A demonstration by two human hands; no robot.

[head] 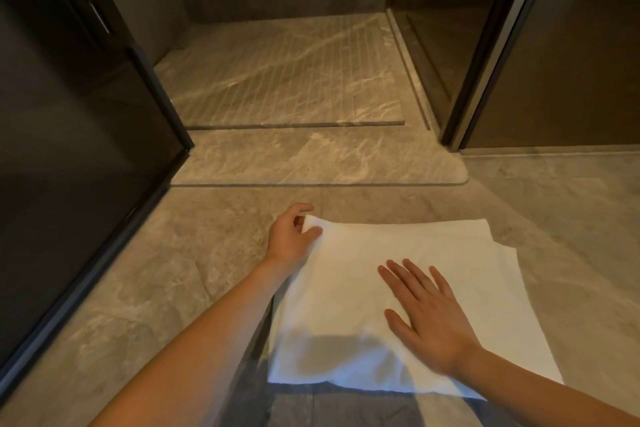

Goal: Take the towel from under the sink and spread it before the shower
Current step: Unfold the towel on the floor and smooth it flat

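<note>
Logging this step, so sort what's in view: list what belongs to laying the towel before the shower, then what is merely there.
Belongs to the job:
- white towel, still folded
- left hand, pinching its far corner
- right hand, flat on top
- shower threshold

Merely there:
- dark glass door
- dark panel, at right

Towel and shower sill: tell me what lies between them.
Head view: only bare floor between the towel and the sill.
</note>
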